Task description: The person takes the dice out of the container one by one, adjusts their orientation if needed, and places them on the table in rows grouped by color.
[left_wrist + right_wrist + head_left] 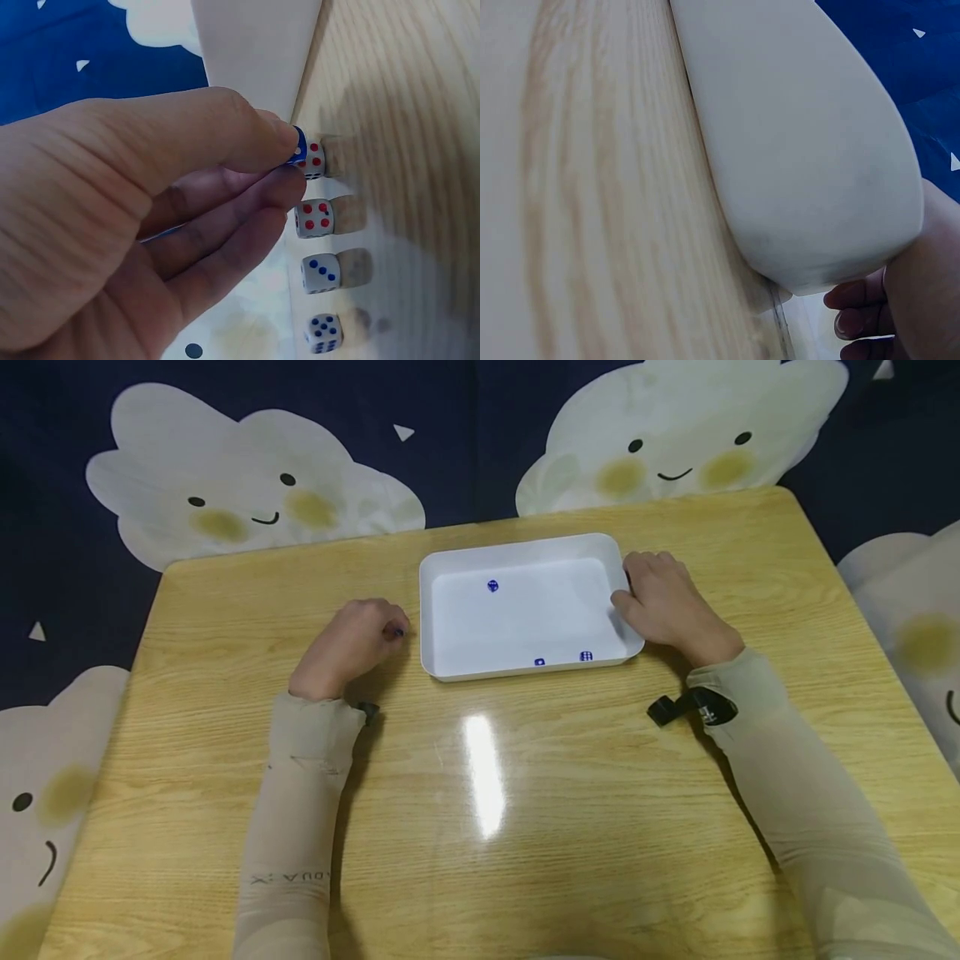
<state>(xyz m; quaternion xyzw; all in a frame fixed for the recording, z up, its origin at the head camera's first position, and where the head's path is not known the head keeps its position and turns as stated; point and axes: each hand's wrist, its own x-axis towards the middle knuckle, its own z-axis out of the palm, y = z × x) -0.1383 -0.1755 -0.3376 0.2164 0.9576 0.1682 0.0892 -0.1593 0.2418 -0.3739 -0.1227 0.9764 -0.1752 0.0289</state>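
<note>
Both hands are occupied: the left hand (351,643) is narrowed to a pinch on a blue die (299,144), and the right hand (667,602) grips the right wall of a white tray (517,622), its thumb over the rim. Behind everything hangs a dark blue cloth (450,402) printed with smiling clouds. Before it stands a wooden table (570,827), whose far edge runs just behind the tray; side edges lie well off to left and right, and broad wood with a streak of glare leaves room between the two sleeves (296,818). Only a narrow strip separates the left hand from the tray's left wall. By that hand, four white dice (321,274) stand in a row on the wood; whether the held one touches the nearest, I cannot tell. Within the tray, between the hands, one blue die (492,586) sits toward the back left, and two more (586,656) lie beside the front wall, nearer the right hand.
</note>
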